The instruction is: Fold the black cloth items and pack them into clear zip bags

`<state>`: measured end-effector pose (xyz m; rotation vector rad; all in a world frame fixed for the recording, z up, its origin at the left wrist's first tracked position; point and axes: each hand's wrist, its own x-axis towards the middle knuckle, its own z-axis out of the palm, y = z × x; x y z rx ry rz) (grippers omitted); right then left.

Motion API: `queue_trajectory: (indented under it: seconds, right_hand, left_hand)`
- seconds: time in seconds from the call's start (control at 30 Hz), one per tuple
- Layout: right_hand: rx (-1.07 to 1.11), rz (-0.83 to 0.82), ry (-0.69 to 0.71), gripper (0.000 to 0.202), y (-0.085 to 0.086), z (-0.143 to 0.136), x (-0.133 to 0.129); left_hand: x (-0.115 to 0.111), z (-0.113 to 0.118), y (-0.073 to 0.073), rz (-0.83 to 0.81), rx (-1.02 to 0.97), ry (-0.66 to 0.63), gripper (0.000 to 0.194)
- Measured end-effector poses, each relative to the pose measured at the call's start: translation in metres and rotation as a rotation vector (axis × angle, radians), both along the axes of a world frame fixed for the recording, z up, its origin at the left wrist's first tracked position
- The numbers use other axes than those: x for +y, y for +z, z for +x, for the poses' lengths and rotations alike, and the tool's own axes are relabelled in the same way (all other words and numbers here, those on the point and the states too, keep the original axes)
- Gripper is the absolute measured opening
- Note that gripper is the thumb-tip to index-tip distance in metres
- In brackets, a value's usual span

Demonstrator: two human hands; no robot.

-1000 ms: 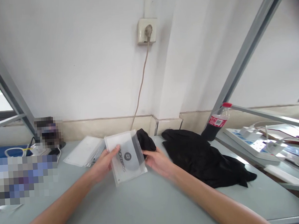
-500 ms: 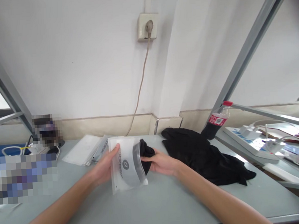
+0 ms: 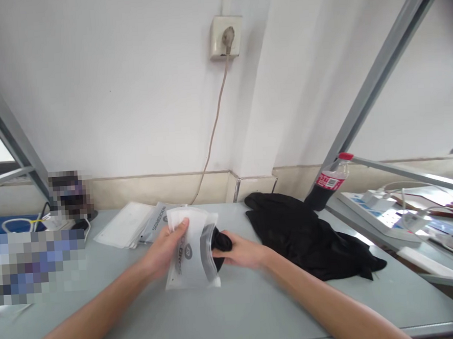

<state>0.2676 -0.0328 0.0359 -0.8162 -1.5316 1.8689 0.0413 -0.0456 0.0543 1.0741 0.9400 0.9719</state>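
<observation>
Grey tabletop [image 3: 235,314] beneath pouch [image 3: 196,268] in left hand [image 3: 163,251], lettering [image 3: 180,262] apparently "ROCKBROS"

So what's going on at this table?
A person's left hand holds a translucent printed bag, while the right hand grips a bunched black cloth at the bag's open end. Some cloth sticks out; part appears to be inside. A stack of flat bags lies to the left, and a larger black cloth heap to the right.
</observation>
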Motion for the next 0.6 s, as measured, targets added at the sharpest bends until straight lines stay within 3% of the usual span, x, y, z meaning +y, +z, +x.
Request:
queue_trajectory:
  seconds: [0.07,0.13,0.3,0.47,0.6]
  right_hand:
    - [-0.097,0.121,0.038,0.038,0.003,0.003,-0.001]
    - [-0.073,0.142,-0.008,0.044,0.003,0.001,-0.001]
    - [0.21,-0.088,-0.223,0.05,-0.001,-0.011,-0.002]
    - [0.149,-0.187,-0.06,0.054,-0.001,-0.007,-0.005]
    - [0.101,-0.116,-0.101,0.047,0.003,-0.006,-0.008]
  left_hand:
    - [-0.003,0.006,-0.003,0.062,0.06,-0.024,0.055]
    - [-0.005,0.008,-0.004,0.128,0.105,-0.05,0.052]
    - [-0.004,0.004,-0.001,0.155,0.114,-0.082,0.053]
    - [-0.006,0.001,-0.003,0.123,0.161,-0.258,0.06]
    - [-0.007,0.004,-0.004,0.101,0.124,-0.211,0.062]
